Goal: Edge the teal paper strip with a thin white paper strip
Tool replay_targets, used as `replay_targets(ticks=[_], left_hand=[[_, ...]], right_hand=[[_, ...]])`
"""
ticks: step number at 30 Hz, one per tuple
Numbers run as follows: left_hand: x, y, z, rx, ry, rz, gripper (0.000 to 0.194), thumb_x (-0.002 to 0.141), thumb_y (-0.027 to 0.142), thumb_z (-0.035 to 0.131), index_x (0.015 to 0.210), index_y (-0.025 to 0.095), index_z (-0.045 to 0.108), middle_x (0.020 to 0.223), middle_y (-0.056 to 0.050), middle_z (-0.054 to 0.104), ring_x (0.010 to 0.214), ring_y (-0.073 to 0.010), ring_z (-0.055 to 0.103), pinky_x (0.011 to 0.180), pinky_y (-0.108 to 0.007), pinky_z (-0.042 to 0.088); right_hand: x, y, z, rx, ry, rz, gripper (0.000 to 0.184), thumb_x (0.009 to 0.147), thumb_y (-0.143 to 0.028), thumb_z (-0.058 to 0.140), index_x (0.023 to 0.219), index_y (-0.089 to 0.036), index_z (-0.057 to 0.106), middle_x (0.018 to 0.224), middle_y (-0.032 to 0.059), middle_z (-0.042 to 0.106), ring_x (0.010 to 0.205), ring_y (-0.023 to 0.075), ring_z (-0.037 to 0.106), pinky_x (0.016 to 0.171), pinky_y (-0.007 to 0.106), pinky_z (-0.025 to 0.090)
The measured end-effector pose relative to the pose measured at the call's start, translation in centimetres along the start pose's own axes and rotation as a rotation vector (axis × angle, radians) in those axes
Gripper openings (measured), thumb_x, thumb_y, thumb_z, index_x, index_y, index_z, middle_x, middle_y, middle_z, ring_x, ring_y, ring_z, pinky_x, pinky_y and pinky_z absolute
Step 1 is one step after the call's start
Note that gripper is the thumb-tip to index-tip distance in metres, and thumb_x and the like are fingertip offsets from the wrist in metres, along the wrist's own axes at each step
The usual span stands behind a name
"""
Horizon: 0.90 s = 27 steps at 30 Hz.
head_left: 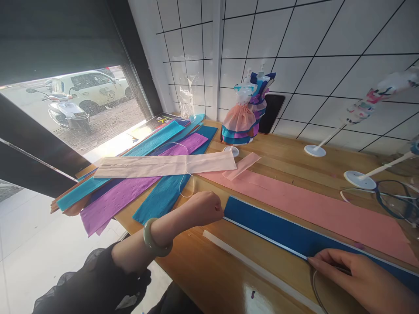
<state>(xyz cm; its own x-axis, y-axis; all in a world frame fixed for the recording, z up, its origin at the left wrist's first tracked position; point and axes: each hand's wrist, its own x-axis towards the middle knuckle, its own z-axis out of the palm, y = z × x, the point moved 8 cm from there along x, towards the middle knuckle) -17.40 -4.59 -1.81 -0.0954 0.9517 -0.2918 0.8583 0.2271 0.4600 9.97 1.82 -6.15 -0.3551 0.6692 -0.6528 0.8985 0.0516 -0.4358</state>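
Observation:
A dark blue crepe paper strip (265, 222) with thin white lines along both long edges lies across the table in front of me. My left hand (206, 207), a bracelet on its wrist, is closed in a fist at the strip's left end; its fingertips meet the front corner. Farther right, my right hand (353, 270) pinches at the strip's front edge with thumb and forefinger. From under that hand a thin pale cord (313, 285) curves down toward me. Beyond the blue strip runs a long salmon-pink strip (314, 200).
Teal, purple and cream strips (153, 167) overlap at the left, a loose white thread (193, 187) over them. Small dress forms (237, 120) in layered skirts stand by the tiled wall, before a phone (273, 113). Bare stands (360, 179) are at right, a narrow white strip (248, 259) nearest me.

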Motion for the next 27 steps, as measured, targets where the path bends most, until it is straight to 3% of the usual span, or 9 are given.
replay_targets(ticks=[6, 11, 18, 27], left_hand=[[-0.3, 0.0, 0.0, 0.026, 0.026, -0.001, 0.014, 0.066, 0.024, 0.049, 0.056, 0.019, 0.057, 0.059, -0.001, 0.059, 0.052, -0.0119, 0.047, 0.046, -0.024, 0.030], [-0.6, 0.2, -0.1, 0.034, 0.009, -0.012, 0.016, 0.070, 0.026, 0.048, 0.067, 0.021, 0.063, 0.070, -0.002, 0.065, 0.063, -0.0154, 0.057, 0.052, -0.024, 0.036], [-0.8, 0.1, -0.1, 0.054, 0.038, -0.014, 0.018, 0.074, 0.029, 0.048, 0.072, 0.022, 0.064, 0.075, -0.001, 0.066, 0.070, -0.0169, 0.060, 0.057, -0.024, 0.038], [-0.7, 0.1, -0.1, 0.055, 0.011, -0.044, 0.019, 0.075, 0.031, 0.049, 0.072, 0.022, 0.065, 0.074, -0.001, 0.067, 0.070, -0.0172, 0.061, 0.059, -0.023, 0.039]], right_hand=[[0.1, 0.0, -0.1, -0.007, 0.021, -0.001, 0.048, 0.056, -0.069, 0.043, 0.065, -0.027, 0.064, 0.074, 0.0001, 0.069, 0.080, 0.0249, 0.062, 0.071, 0.028, 0.044], [-0.1, -0.5, -0.1, -0.038, 0.026, -0.052, 0.048, 0.068, -0.065, 0.037, 0.068, -0.025, 0.064, 0.076, 0.0018, 0.070, 0.078, 0.0242, 0.063, 0.069, 0.028, 0.046], [-0.8, -1.7, -1.4, -0.107, 0.186, -0.154, 0.037, 0.073, -0.053, 0.046, 0.061, -0.022, 0.063, 0.064, 0.0028, 0.067, 0.062, 0.0198, 0.060, 0.053, 0.025, 0.043], [-0.5, -1.0, -1.6, -0.152, 0.156, -0.130, 0.036, 0.078, -0.048, 0.044, 0.068, -0.020, 0.063, 0.069, 0.0027, 0.068, 0.063, 0.0184, 0.057, 0.052, 0.026, 0.036]])
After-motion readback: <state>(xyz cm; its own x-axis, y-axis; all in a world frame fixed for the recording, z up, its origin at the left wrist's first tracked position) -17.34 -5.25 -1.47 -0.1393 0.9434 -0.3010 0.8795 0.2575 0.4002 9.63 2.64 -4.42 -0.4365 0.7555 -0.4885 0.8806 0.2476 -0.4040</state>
